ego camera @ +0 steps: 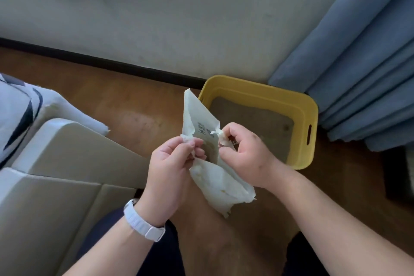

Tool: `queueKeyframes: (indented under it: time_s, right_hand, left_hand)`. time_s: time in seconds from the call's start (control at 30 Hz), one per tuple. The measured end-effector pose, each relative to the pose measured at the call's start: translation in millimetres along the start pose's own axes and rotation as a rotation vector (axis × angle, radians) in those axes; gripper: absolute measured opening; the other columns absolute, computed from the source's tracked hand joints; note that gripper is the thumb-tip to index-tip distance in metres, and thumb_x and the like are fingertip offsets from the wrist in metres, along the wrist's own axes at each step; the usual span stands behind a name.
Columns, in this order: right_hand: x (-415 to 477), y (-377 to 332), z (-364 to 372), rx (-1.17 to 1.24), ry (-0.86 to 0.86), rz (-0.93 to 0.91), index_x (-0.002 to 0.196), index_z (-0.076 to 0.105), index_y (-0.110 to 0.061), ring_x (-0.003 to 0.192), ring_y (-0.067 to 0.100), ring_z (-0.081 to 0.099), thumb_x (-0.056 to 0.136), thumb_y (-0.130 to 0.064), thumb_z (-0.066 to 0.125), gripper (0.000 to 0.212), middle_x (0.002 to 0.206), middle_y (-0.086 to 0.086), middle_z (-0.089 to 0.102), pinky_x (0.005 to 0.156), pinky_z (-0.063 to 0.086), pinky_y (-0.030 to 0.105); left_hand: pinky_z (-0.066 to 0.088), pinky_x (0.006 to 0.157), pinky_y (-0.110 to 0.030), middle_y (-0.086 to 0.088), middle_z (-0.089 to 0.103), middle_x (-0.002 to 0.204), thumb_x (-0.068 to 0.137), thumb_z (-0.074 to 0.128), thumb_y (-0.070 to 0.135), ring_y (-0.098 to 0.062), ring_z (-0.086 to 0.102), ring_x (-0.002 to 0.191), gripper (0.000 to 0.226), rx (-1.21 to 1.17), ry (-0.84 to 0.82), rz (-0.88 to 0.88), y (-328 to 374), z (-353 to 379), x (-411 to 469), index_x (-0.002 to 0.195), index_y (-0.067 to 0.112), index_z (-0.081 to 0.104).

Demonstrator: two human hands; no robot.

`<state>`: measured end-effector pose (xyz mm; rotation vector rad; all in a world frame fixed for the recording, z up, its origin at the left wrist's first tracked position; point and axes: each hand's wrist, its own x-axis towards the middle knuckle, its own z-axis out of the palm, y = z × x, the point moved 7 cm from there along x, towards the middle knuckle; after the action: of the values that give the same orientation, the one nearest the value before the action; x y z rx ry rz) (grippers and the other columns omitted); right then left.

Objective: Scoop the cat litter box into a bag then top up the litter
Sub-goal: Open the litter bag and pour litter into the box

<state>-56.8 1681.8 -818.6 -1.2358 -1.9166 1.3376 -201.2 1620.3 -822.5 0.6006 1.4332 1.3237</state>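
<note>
Wooden floor (139, 114) is occupied at two o'clock by the litter box (257, 87); the white bag (201, 114) is pinched at its mouth by the left hand (170, 163) and the right hand (246, 152); pouring is judged not yet begun.

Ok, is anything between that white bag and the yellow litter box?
Nothing visible. The left hand and right hand pinch the bag at its opening, close by the left rim of the litter box. The box has no lid, and its litter lies exposed.
</note>
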Motion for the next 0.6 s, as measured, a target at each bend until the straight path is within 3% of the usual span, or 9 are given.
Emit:
queueKeyframes:
  time_s: [0.07,0.13,0.23,0.33,0.43,0.5,0.6]
  right_hand:
    - [1,9,1,0.020,-0.003,0.003,0.081,0.050,-0.010,0.069,0.015,0.043,0.082,-0.015,0.055,0.007,0.079,0.007,0.052,0.064,0.040,0.035]
    - [3,13,-1,0.028,0.005,0.003,0.082,0.052,-0.009,0.072,0.023,0.046,0.085,-0.011,0.056,0.005,0.084,0.012,0.054,0.064,0.041,0.037]
    - [5,10,-6,-0.004,0.015,-0.016,0.083,0.053,-0.010,0.078,0.021,0.050,0.085,-0.008,0.058,0.006,0.085,0.007,0.055,0.066,0.041,0.032]
    - [6,9,-7,0.000,-0.020,-0.059,0.078,0.053,-0.013,0.073,0.011,0.047,0.086,-0.008,0.060,0.012,0.081,-0.001,0.052,0.066,0.040,0.025]
    - [4,16,-5,0.063,-0.090,-0.054,0.080,0.055,-0.014,0.071,0.017,0.048,0.089,-0.013,0.060,0.011,0.078,0.004,0.053,0.067,0.046,0.038]
    - [1,18,-8,0.114,-0.121,-0.049,0.085,0.058,-0.013,0.071,0.023,0.050,0.090,-0.016,0.060,0.007,0.079,0.010,0.056,0.069,0.047,0.048]
    - [-2,16,-14,0.096,-0.167,-0.073,0.093,0.060,-0.014,0.077,0.023,0.056,0.087,-0.016,0.064,0.008,0.086,0.005,0.062,0.072,0.049,0.048]
  left_hand:
    - [0.053,0.068,-0.027,-0.014,0.065,0.073,0.094,0.051,0.001,-0.022,0.063,0.073,0.020,0.014,-0.007,0.025,-9,2,6,0.090,-0.002,0.070]
    - [0.055,0.072,-0.026,-0.013,0.069,0.081,0.092,0.055,0.002,-0.023,0.066,0.082,0.018,0.044,-0.029,0.068,-10,6,10,0.095,0.003,0.072]
    - [0.053,0.089,-0.036,-0.005,0.071,0.106,0.084,0.063,0.019,-0.018,0.065,0.106,0.027,0.174,-0.116,0.175,-12,13,12,0.106,0.004,0.068]
    - [0.044,0.105,-0.045,0.003,0.057,0.136,0.082,0.066,0.036,-0.018,0.052,0.129,0.051,0.266,-0.282,0.261,-18,24,17,0.131,0.034,0.055]
    - [0.035,0.113,-0.043,0.012,0.040,0.151,0.086,0.063,0.044,-0.013,0.035,0.141,0.052,0.390,-0.428,0.358,-21,38,21,0.133,0.054,0.044]
    - [0.032,0.116,-0.036,0.014,0.036,0.153,0.088,0.057,0.054,-0.008,0.030,0.143,0.053,0.512,-0.460,0.423,-21,43,24,0.138,0.047,0.041]
    - [0.029,0.115,-0.034,0.009,0.033,0.155,0.093,0.047,0.057,-0.009,0.029,0.143,0.060,0.742,-0.525,0.595,-20,51,31,0.143,0.024,0.042]
